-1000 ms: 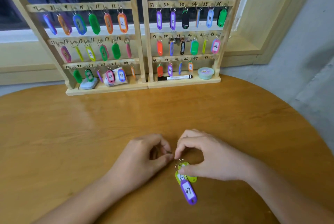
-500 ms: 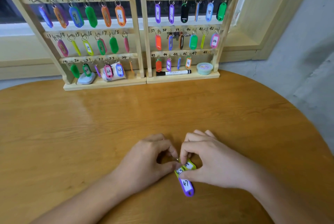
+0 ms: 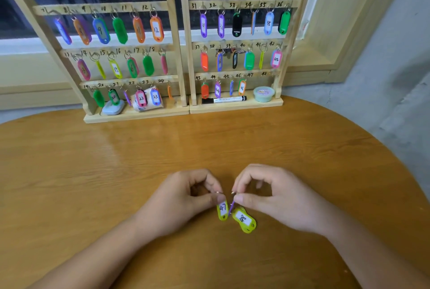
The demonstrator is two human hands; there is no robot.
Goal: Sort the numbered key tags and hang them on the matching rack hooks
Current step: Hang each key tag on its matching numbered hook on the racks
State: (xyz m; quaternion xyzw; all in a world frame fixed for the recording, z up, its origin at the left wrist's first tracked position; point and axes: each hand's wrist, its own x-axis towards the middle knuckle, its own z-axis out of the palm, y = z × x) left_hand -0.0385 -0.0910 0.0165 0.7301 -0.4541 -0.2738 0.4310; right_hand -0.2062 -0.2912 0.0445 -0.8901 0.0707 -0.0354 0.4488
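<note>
Tag 47 (image 3: pixel 222 209) pinched in L hand (image 3: pixel 183 198), purple tag (image 3: pixel 230 211) in R hand (image 3: pixel 274 198), both curled

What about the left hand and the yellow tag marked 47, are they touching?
Touching. The head view shows the left hand pinching the top end of the yellow 47 tag between thumb and forefinger, with no gap.

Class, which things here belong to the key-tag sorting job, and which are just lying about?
Job: yellow-green tag 47, pinched by the left hand; purple tag, pinched by the right hand; second yellow-green tag; left rack; right rack.
Lying about: black marker; round tub; pale blue-white object.
</note>
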